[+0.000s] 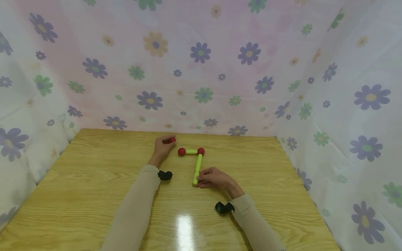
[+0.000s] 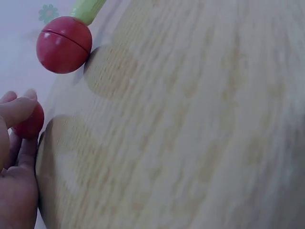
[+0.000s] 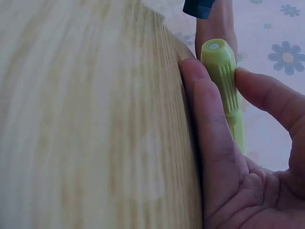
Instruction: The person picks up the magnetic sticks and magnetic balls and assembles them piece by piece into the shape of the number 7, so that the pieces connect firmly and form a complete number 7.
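In the head view my left hand point(image 1: 162, 147) holds a red ball point(image 1: 172, 139) near the table's far edge; the left wrist view shows thumb and fingers about this ball point(image 2: 29, 121). To its right lies a joined piece: a red ball point(image 1: 181, 151), a short yellow-green magnetic rod point(image 1: 191, 152), a second red ball point(image 1: 201, 151), then a rod point(image 1: 199, 162) running towards me. My right hand point(image 1: 216, 177) pinches the near rod point(image 1: 196, 177), which lines up end to end with that one. A round silvery tip point(image 3: 214, 46) shows on its free end.
The wooden table point(image 1: 94, 195) carries a bright light reflection near its front. Flower-patterned cloth point(image 1: 179, 83) hangs behind it and on both sides. Black wrist devices point(image 1: 165, 175) sit at both sleeve cuffs.
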A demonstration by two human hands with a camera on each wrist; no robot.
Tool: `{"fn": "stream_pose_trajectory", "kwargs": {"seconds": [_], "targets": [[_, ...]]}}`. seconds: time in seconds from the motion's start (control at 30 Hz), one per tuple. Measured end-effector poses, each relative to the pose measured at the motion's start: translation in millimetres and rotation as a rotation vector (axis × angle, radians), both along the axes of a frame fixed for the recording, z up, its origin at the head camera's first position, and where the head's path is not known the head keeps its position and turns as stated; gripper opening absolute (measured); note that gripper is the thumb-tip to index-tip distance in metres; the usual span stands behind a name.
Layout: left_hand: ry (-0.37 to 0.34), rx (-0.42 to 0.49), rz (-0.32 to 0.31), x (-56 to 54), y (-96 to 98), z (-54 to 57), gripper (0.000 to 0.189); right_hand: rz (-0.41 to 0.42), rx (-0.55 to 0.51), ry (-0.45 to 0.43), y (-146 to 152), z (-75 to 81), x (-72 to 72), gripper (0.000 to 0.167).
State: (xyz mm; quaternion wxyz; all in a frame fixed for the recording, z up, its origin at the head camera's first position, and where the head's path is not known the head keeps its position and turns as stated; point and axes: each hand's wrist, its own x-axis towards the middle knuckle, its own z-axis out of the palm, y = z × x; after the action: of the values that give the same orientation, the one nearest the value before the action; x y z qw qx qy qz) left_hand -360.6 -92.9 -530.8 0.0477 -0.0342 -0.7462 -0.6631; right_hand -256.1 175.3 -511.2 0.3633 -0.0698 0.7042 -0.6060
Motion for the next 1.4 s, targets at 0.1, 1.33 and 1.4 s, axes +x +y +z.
{"fn": "stream_pose_trajectory", "kwargs": {"seconds": [0.1, 1.33, 1.4], "targets": [[0.02, 0.013, 0.012, 0.9, -0.6, -2.6, 0.035, 0.005, -0.007, 0.001, 0.9, -2.0, -0.1, 0.025], [-0.174, 0.15, 0.082, 49.9, 5.6, 17.8, 0.045, -0.009, 0.047, 0.047, -5.3, 3.3, 2.8, 0.03], [-0.168, 0.136, 0.069, 55.3, 6.3, 17.5, 0.045, -0.013, 0.052, 0.048, -5.8, 4.0, 3.6, 0.031]]}}
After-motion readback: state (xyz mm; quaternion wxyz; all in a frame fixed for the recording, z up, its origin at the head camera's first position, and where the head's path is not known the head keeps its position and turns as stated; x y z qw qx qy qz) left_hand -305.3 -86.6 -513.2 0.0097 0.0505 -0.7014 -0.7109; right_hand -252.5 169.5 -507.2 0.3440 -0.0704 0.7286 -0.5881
